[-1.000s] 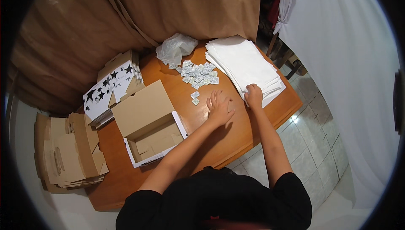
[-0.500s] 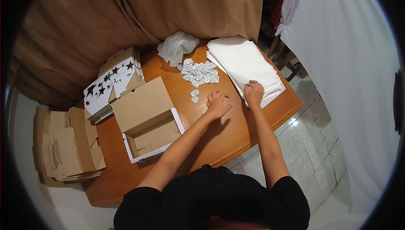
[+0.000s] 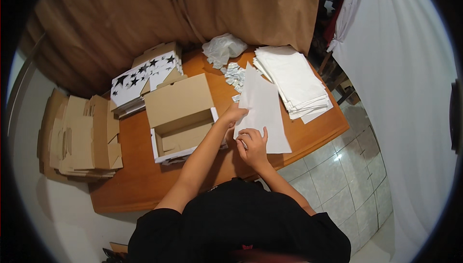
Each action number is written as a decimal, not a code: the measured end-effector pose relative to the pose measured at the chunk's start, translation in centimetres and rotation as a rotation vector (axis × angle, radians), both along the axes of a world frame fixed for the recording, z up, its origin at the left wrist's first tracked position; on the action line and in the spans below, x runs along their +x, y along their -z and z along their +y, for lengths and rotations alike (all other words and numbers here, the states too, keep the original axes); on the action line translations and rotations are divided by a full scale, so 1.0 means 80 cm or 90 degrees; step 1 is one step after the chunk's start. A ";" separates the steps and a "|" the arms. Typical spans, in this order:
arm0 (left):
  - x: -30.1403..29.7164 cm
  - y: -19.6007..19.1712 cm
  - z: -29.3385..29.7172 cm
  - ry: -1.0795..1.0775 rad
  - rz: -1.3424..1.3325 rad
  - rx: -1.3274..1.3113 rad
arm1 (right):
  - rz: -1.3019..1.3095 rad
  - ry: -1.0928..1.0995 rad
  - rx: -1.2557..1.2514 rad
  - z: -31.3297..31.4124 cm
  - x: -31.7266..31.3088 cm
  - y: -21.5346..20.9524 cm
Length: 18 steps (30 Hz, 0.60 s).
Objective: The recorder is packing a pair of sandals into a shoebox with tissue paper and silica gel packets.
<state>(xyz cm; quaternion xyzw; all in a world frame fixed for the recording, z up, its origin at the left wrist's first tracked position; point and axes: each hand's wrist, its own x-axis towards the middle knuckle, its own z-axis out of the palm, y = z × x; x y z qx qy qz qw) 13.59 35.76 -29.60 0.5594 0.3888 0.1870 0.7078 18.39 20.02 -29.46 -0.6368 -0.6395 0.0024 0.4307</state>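
A white sheet of paper, taken off the stack, is in both my hands over the middle of the table. My left hand is closed on its left edge, thumb lying on top. Nearer to me, my right hand grips the lower left part of the sheet with bent fingers, one finger sticking out. Beyond the sheet lie several small pale packets, partly covered by it. An open cardboard box, lid raised and inside bare brown, stands left of my left forearm.
The stack of white paper lies at the right of the wooden table. A crumpled plastic bag sits at the back. To the left are flat boxes with black stars and a pile of folded brown cardboard. Curtains hang behind and right.
A sheet has come off the stack and moved left and toward me. My left hand, empty before, now holds its edge. My right hand has left the stack along with the sheet.
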 end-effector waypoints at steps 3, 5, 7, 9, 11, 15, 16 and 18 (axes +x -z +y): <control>-0.053 0.008 0.006 -0.050 0.076 0.086 | 0.010 -0.072 -0.032 -0.006 -0.030 -0.007; -0.091 -0.016 0.001 -0.124 0.019 0.064 | 0.052 -0.094 -0.035 -0.006 -0.039 -0.019; -0.137 -0.034 -0.006 -0.197 -0.012 0.102 | 0.054 -0.109 -0.040 -0.006 -0.047 -0.025; -0.196 -0.013 0.001 -0.271 -0.010 0.100 | 0.090 -0.136 -0.040 -0.001 -0.056 -0.031; -0.246 0.000 -0.001 -0.323 -0.029 0.108 | 0.088 -0.158 -0.042 0.008 -0.062 -0.031; -0.315 0.020 -0.007 -0.374 0.037 0.098 | 0.089 -0.181 -0.027 0.041 -0.076 -0.034; -0.326 0.027 -0.006 -0.391 0.076 0.072 | 0.080 -0.190 -0.022 0.055 -0.080 -0.036; -0.343 0.039 -0.006 -0.401 0.125 0.043 | 0.073 -0.208 -0.017 0.085 -0.090 -0.041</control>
